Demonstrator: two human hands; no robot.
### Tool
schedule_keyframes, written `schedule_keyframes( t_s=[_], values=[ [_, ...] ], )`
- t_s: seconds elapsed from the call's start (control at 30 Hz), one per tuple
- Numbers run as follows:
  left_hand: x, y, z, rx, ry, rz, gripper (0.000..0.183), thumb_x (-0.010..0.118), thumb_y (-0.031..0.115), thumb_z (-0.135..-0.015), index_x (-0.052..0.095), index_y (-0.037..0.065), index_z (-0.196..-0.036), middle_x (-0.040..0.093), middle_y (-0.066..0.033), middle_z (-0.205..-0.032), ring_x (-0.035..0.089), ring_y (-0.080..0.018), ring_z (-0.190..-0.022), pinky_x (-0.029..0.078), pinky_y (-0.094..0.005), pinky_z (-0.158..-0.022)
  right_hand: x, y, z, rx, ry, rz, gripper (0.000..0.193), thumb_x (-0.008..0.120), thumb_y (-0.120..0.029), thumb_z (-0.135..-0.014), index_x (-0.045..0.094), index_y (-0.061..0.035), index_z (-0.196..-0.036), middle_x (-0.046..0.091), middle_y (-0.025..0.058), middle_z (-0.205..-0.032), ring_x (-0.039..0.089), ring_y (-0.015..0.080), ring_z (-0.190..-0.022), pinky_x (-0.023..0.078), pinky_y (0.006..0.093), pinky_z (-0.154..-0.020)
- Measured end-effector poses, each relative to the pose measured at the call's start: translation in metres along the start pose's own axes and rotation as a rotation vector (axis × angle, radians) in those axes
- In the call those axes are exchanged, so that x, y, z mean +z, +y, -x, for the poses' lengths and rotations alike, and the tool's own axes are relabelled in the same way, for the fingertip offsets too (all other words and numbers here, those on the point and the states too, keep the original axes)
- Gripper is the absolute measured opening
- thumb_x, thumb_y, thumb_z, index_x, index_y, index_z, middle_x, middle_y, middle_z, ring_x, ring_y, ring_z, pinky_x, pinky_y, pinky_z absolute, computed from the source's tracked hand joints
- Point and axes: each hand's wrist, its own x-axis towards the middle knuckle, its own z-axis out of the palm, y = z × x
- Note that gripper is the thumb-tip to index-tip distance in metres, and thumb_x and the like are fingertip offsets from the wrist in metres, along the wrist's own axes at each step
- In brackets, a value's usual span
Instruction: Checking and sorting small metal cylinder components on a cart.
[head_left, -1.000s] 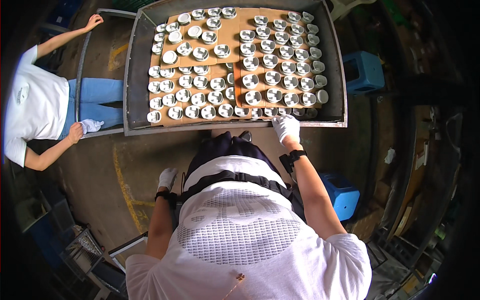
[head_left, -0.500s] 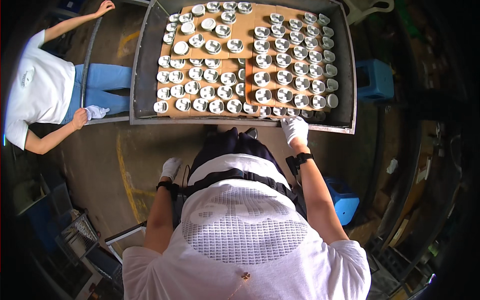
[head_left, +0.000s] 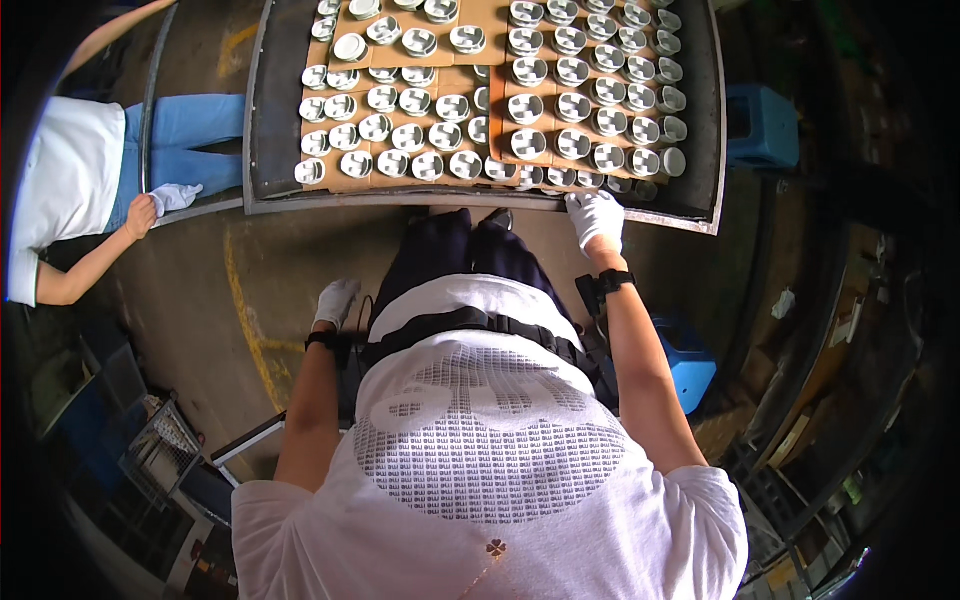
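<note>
My right hand point(head_left: 597, 220), in a white glove, is closed over the near rim of a large dark metal tray point(head_left: 400, 203), right of its middle. Low beside my left hip hangs my left hand point(head_left: 338, 300), also gloved. It looks empty, its fingers loosely stretched and partly hard to make out. Rows of silvery round parts that look like engine pistons point(head_left: 466, 164) stand in the tray, most with their hollow side up. Brown cardboard sheets point(head_left: 480, 60) lie beneath them, stacked in layers. Several pistons sit lower along the near edge, close to my right fingertips.
At the left another person in a white shirt point(head_left: 75, 180) has a hand point(head_left: 141, 216) on a curved metal rail point(head_left: 150, 100), by a white cloth point(head_left: 175, 196). Blue stools point(head_left: 763, 127) stand at the right. Wire baskets point(head_left: 160, 455) are at lower left, dark shelving point(head_left: 840, 330) along the right.
The whole view has shifted, so tray, floor and both my hands sit higher in the picture. My right hand stays on the rim. The other person appears farther left.
</note>
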Motion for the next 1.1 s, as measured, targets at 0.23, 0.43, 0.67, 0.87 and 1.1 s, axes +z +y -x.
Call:
schedule_keyframes(
  t_s=[0.23,0.43,0.67,0.87,1.1],
  values=[
    [-0.009,0.024,-0.002,-0.022,-0.001,-0.033,0.038,0.055,0.037,-0.087,0.065,0.000,-0.085,0.064,-0.0164,-0.075,0.062,-0.0320,-0.073,0.046,-0.0420,-0.068,0.008,0.004,0.001,-0.028,0.022,0.040,0.032,0.049,-0.033,-0.094,0.071,-0.0130,-0.083,0.071,0.0073,-0.087,0.064,0.0256,-0.090,0.048,0.0363,-0.086],
    [-0.007,0.003,-0.016,0.013,-0.017,0.021,0.035,0.060,0.035,-0.089,0.065,0.000,-0.087,0.063,-0.0092,-0.073,0.059,-0.0199,-0.066,0.046,-0.0351,-0.062,0.010,0.003,-0.001,0.024,-0.042,0.044,0.034,0.054,-0.036,-0.090,0.074,-0.0116,-0.080,0.072,0.0082,-0.085,0.065,0.0264,-0.089,0.048,0.0372,-0.086],
    [-0.006,-0.002,-0.017,-0.038,0.007,0.099,0.038,0.056,0.037,-0.089,0.066,0.000,-0.087,0.064,-0.0145,-0.072,0.061,-0.0275,-0.067,0.046,-0.0393,-0.064,-0.002,-0.001,0.002,-0.007,-0.012,0.016,0.029,0.053,-0.034,-0.092,0.070,-0.0133,-0.081,0.070,0.0061,-0.082,0.064,0.0257,-0.088,0.049,0.0371,-0.081],
    [-0.007,0.003,-0.014,-0.053,0.019,0.076,0.030,0.062,0.032,-0.089,0.067,0.002,-0.088,0.063,-0.0061,-0.070,0.057,-0.0157,-0.061,0.045,-0.0322,-0.058,0.003,0.000,0.000,0.032,-0.036,0.027,0.033,0.052,-0.035,-0.092,0.071,-0.0121,-0.080,0.071,0.0063,-0.086,0.064,0.0260,-0.092,0.048,0.0374,-0.086],
    [-0.007,0.009,-0.005,-0.015,0.058,0.051,0.031,0.061,0.032,-0.089,0.067,0.002,-0.087,0.063,-0.0076,-0.070,0.060,-0.0176,-0.063,0.046,-0.0335,-0.059,0.007,0.003,0.002,0.013,0.026,0.012,0.028,0.053,-0.034,-0.092,0.072,-0.0150,-0.083,0.071,0.0064,-0.083,0.064,0.0253,-0.089,0.048,0.0379,-0.083]
  ],
)
